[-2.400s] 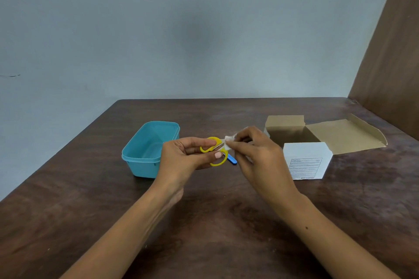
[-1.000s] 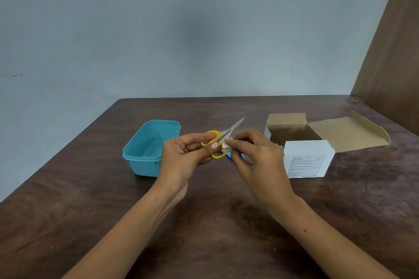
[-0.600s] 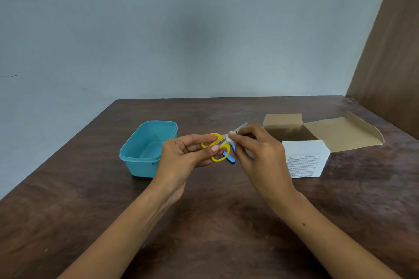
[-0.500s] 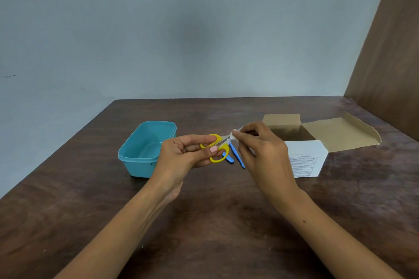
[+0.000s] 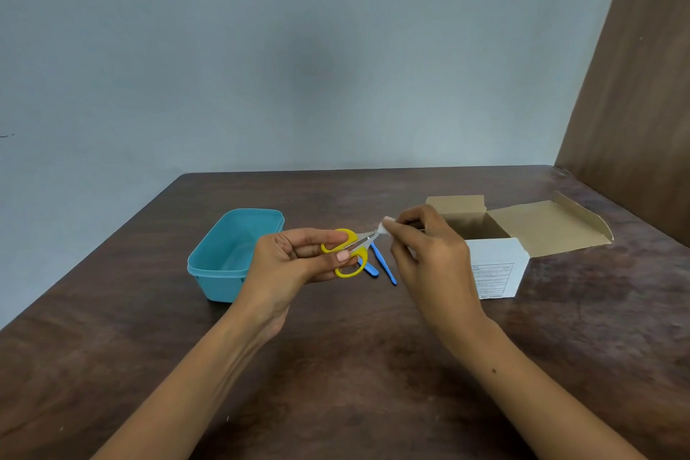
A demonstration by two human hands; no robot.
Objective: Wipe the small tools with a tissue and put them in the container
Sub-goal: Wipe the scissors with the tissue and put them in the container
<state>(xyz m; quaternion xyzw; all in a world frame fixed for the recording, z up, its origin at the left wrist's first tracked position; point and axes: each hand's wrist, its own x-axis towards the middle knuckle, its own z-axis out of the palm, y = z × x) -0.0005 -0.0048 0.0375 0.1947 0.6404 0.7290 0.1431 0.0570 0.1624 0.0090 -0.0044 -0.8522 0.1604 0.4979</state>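
Observation:
My left hand (image 5: pixel 289 265) grips small scissors (image 5: pixel 351 249) by their yellow handles, above the table's middle, blades pointing right. My right hand (image 5: pixel 429 254) pinches a small white tissue (image 5: pixel 384 227) around the blade tips, so the tips are hidden. Two thin blue tools (image 5: pixel 384 265) lie on the dark wooden table (image 5: pixel 336 366) just beyond and below the scissors. A teal plastic container (image 5: pixel 233 254) stands open to the left of my left hand, with nothing visible inside.
An opened cardboard box (image 5: pixel 522 231) with a white printed front panel sits right of my right hand, its lid flap spread to the right. A brown wooden panel (image 5: pixel 642 105) rises at the far right. A grey wall stands behind the table.
My right hand has slid the tissue along the blades from near the handles out to the tips. The two blue tools on the table have come into view. My left hand has kept its grip.

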